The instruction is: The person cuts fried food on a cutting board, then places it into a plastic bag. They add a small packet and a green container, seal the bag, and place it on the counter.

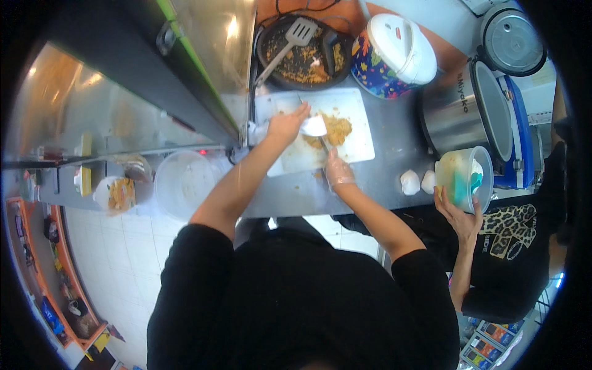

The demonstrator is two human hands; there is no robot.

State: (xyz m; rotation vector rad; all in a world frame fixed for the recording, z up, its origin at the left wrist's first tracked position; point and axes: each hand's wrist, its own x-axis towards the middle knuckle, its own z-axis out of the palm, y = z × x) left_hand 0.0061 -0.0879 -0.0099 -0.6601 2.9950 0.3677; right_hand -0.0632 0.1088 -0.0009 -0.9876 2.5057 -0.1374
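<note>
A white board (pixel 361 132) lies on the counter with a heap of yellow-brown chopped food (pixel 338 130) on it. Over its left part, my left hand (pixel 288 127) is closed on a small white thing (pixel 313 126), too unclear to name. My right hand (pixel 339 169), in a clear plastic glove, grips a thin metal utensil (pixel 325 143). The utensil's end reaches toward the food and the white thing; whether it is a spoon or a knife cannot be told.
Behind the board sits a dark pan (pixel 277 46) with food bits and a slotted turner (pixel 300 32). A patterned tub (pixel 377 68) and a steel cooker (pixel 453 111) stand to the right. Nearby, a co-worker's hand (pixel 459 217) holds a clear container (pixel 481 185). At left is a translucent tub (pixel 185 185).
</note>
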